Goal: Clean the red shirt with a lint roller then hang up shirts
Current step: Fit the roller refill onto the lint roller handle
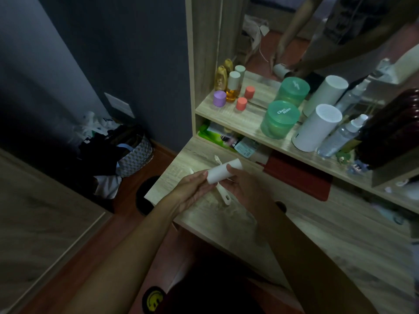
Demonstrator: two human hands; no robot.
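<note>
scene: a person stands at a pale wood-grain dressing table [317,225] in a dim room, both arms reaching in over its top.
lint roller: a white cylindrical paper lint roll [223,172] is held above the tabletop, with a slim white plastic handle [223,196] hanging below it; the two look part-joined, as if the roll is being seated on the handle or having a sheet peeled.
left hand: the left hand [195,189] lies palm-up under the roll's near end, fingers fairly straight, seemingly to steady it.
right hand: the right hand [243,184] curls thumb and fingers round the roll's far end, apparently doing the turning or pushing.
red shirt: a flat dark red folded item [299,175] lies just beyond the hands under the shelf; whether it is the shirt cannot be told.
shelf: a green round lidded tub [280,118] and a white cylinder [317,128] stand above, well clear.
progress: likely preparation only; cleaning not yet begun.
</note>
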